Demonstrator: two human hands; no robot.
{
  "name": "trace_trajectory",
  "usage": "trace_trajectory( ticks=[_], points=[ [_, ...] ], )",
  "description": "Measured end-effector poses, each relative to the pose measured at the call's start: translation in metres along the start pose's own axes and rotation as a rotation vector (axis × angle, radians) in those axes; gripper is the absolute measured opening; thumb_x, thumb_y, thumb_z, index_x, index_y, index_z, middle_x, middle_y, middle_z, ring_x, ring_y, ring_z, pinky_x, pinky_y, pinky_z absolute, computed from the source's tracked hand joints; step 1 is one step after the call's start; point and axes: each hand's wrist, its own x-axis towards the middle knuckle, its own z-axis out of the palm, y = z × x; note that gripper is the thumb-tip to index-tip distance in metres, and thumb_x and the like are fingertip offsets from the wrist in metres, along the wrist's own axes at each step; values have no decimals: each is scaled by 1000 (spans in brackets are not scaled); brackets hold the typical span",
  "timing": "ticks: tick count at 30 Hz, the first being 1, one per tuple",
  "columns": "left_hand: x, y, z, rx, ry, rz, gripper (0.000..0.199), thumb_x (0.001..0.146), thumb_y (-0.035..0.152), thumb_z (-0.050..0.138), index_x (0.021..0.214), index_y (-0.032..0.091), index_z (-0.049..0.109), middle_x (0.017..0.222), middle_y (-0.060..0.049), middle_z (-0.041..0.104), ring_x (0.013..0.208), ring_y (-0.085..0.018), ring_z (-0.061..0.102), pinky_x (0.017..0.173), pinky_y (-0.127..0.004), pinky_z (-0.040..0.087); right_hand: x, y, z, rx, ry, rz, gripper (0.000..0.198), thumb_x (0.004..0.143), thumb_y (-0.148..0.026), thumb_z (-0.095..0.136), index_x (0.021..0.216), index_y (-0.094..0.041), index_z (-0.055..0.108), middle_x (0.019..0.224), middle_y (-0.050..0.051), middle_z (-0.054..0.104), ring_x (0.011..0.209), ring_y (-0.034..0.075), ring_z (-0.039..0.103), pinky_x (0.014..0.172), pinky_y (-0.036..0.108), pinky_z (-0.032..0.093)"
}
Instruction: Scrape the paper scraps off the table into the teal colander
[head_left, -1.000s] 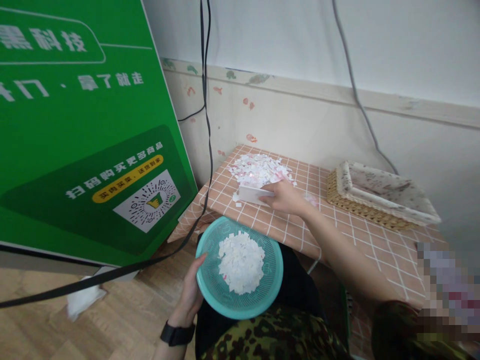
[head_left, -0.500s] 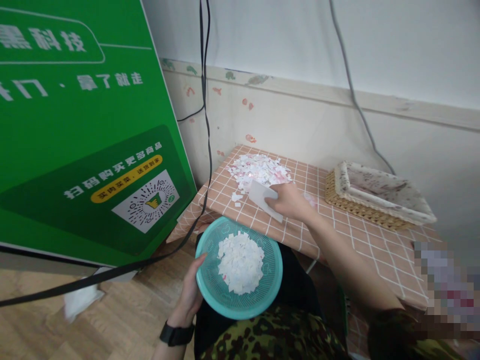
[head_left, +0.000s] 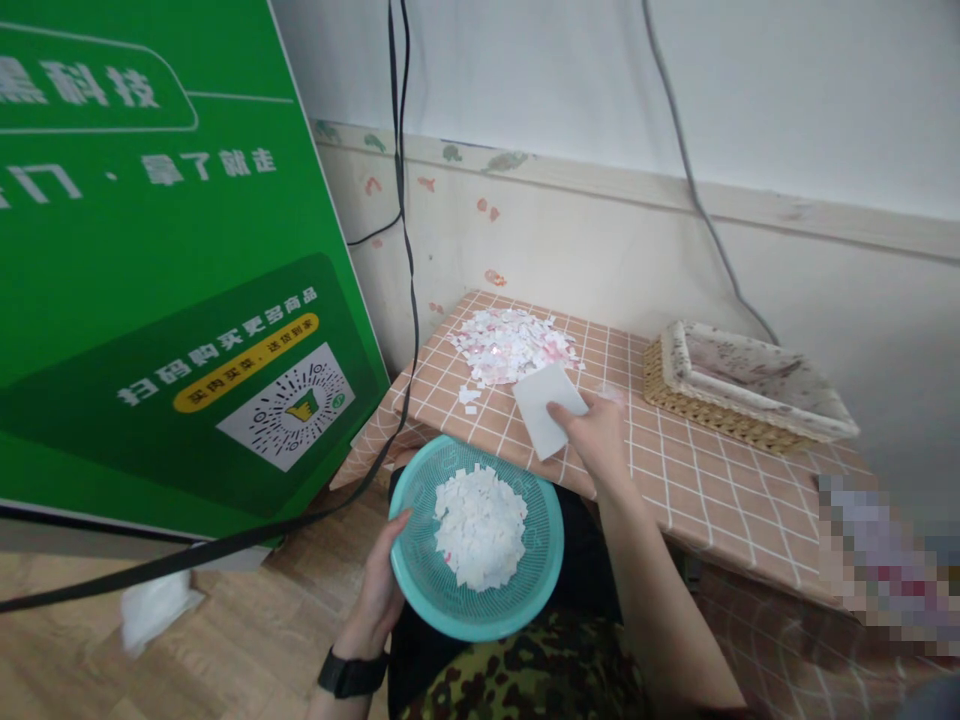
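Note:
My left hand (head_left: 384, 570) grips the left rim of a round turquoise plastic colander (head_left: 420, 590), which sits over my lap below the table edge. A heap of small white paper pieces (head_left: 481, 527) lies in its middle. Between the thumb and fingers of my right hand (head_left: 596, 432) is a flat white card (head_left: 546, 410), held just in front of a pile of white and pinkish paper scraps (head_left: 510, 345) on the table. A few loose scraps (head_left: 469, 398) lie at the pile's front left. The fingers under the card are partly hidden.
A checked brown cloth covers the table (head_left: 697, 475). At its back right stands a cloth-lined wicker basket (head_left: 742, 390). Black cables (head_left: 405, 230) hang across the left side, before a green cabinet (head_left: 150, 250). A white bag (head_left: 157, 608) lies on the wooden floor.
My right hand has drawn the card back from the pile, toward me and slightly right, and turned it more upright. The left hand and colander have stayed nearly in place.

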Motion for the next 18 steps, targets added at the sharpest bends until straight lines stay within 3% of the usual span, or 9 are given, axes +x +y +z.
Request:
trace_trajectory(
  ticks=[6,9,18],
  points=[
    [1,-4,0,29,25,23,15,73,22,68,83,12,73,78,-7,76,72,-22,70,72,-32,56,-1,-8,27,166,-50,35,31,71,-37,59,89,-13,67,77,8,70,62,20,62,51,27,43],
    [3,-5,-1,32,26,35,15,72,22,69,82,12,73,80,-7,76,71,-21,70,71,-31,56,0,-17,32,141,-62,29,29,69,-32,58,89,-13,67,73,7,69,61,20,62,50,26,42],
    [2,-5,-1,29,0,16,18,71,25,70,84,12,72,80,-7,76,71,-20,69,73,-31,54,-2,-7,-10,-52,-51,14,26,71,-38,57,74,-13,66,62,6,64,53,19,56,47,27,36]
  ],
)
